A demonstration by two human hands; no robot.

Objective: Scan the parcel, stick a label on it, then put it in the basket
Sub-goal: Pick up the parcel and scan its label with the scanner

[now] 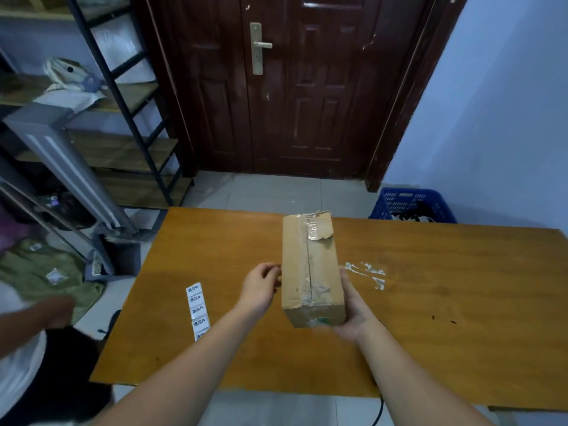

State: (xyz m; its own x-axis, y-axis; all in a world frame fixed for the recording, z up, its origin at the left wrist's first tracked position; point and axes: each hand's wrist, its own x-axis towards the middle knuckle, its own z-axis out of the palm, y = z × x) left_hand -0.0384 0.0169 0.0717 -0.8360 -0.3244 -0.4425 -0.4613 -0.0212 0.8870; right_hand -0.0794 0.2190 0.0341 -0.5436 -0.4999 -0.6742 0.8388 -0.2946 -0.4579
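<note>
While right hand grips parcel, left hand loosely curled beside it

The parcel is a long brown cardboard box with torn clear tape along its top seam, held above the wooden table. A strip of white labels lies flat on the table's left part. The blue basket stands on the floor behind the table.

We see bare table across the right of the frame, open toward the blue basket at upper right (only tape scraps lie there). Lower left, a label strip and another person's arm crowd the edge.
</note>
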